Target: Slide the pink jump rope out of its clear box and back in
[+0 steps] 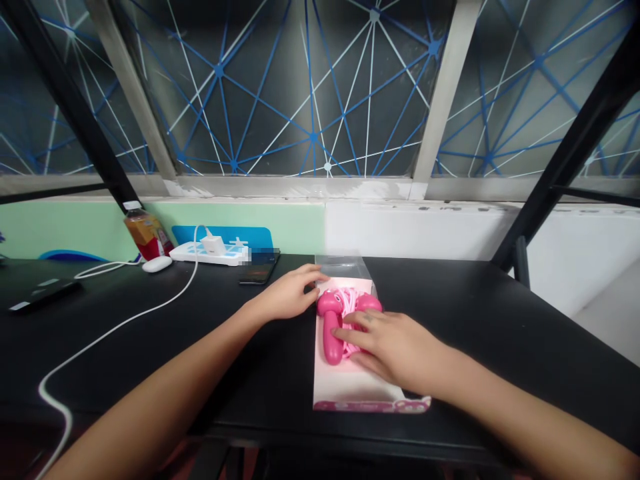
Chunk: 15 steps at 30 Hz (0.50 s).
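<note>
Head view shows your right hand (387, 337), fingers loosely spread, atop the rope (333, 340) in its box (340, 387), and your left hand (293, 291) half-curled at the box's far left edge, grip impossible to tell.

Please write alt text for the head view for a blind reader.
A person's right hand rests on a pink rope with two handles, lying on a card tray; the left hand is at the tray's left edge. Farther back on the black desk are a phone, power strip and drink bottle.
</note>
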Available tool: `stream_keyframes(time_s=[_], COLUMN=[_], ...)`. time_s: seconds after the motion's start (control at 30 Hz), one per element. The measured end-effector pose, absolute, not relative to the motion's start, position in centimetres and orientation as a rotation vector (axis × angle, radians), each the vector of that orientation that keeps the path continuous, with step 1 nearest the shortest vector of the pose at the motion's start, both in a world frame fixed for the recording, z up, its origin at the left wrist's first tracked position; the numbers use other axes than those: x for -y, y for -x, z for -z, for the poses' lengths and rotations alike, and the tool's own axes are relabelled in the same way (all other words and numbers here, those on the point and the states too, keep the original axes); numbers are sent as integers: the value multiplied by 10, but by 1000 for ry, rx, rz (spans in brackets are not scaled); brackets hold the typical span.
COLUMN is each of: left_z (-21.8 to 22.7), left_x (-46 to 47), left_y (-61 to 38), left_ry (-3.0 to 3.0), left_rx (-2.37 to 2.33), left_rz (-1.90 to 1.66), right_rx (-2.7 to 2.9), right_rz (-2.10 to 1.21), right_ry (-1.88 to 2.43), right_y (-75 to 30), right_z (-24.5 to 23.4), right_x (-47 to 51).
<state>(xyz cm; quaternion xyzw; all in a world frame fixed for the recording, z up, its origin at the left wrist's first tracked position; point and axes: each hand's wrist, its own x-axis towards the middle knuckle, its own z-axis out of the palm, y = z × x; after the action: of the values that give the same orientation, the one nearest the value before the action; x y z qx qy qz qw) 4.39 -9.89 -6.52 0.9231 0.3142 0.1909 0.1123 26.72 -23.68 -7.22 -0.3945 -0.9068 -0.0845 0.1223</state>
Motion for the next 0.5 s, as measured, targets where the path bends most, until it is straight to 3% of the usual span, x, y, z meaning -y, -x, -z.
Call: stream_keyframes(time_s=[0.37,0.5], left_z=[59,60], left_x=[125,120], left_y=[-49,-48], left_ry=[-2794,-2767], left_rx=[-803,-789], left_rz=[-551,-582], right_rx=[2559,2719], right_rz=[504,244], right_ry=[1290,997], right_y=[-266,-260], right_z=[76,68], right_x=[229,246])
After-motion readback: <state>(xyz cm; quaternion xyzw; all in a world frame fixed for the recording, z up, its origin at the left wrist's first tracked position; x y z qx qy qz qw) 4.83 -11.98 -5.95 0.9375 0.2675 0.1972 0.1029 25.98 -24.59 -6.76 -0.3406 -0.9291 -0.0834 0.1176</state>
